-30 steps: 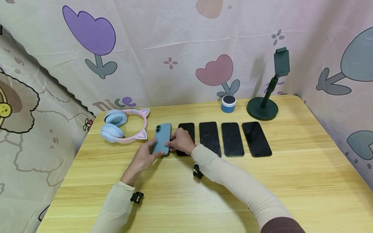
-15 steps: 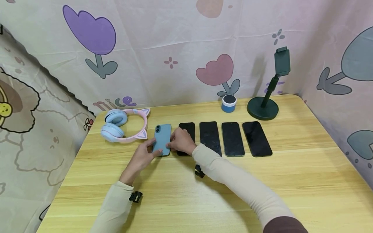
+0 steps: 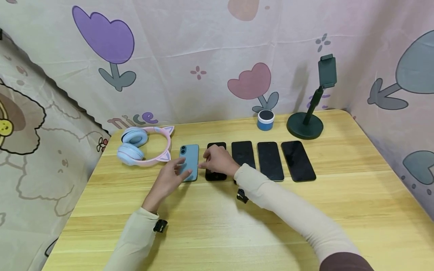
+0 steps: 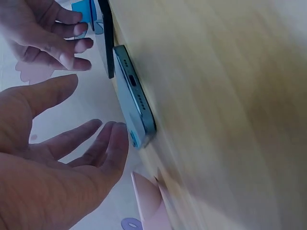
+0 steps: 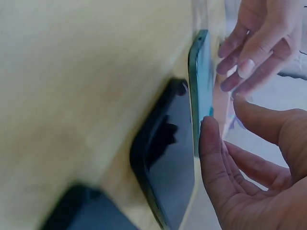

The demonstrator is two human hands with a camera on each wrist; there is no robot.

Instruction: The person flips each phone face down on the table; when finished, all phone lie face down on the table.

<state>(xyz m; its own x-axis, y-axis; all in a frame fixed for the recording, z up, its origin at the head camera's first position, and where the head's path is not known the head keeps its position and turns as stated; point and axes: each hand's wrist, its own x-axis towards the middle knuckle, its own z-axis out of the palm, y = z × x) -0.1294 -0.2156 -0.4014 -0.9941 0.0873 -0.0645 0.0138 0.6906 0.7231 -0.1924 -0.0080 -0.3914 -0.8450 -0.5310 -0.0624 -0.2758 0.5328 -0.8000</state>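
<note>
A light blue phone (image 3: pixel 191 154) lies camera side up on the table, the leftmost in a row of phones. My left hand (image 3: pixel 167 181) hovers at its left side with fingers and thumb spread; in the left wrist view the fingertips stand apart from the phone's edge. Just right of it lies a black phone (image 3: pixel 216 176), screen up, partly covered by my right hand (image 3: pixel 219 161). That hand holds nothing; the right wrist view shows its thumb and fingers parted above the phones.
Further right in the row lie three more dark phones: one (image 3: pixel 242 152) partly behind the right sleeve, another (image 3: pixel 270 160), and a slightly tilted one (image 3: pixel 298 162). Cat-ear headphones (image 3: pixel 149 163) lie on the left. A blue-and-white jar (image 3: pixel 265 121) and a green phone stand (image 3: pixel 306 126) are behind.
Both hands have let go of the blue phone. The right hand has drawn off to the right, over the black phone, and the left hand's fingers have lifted and spread.
</note>
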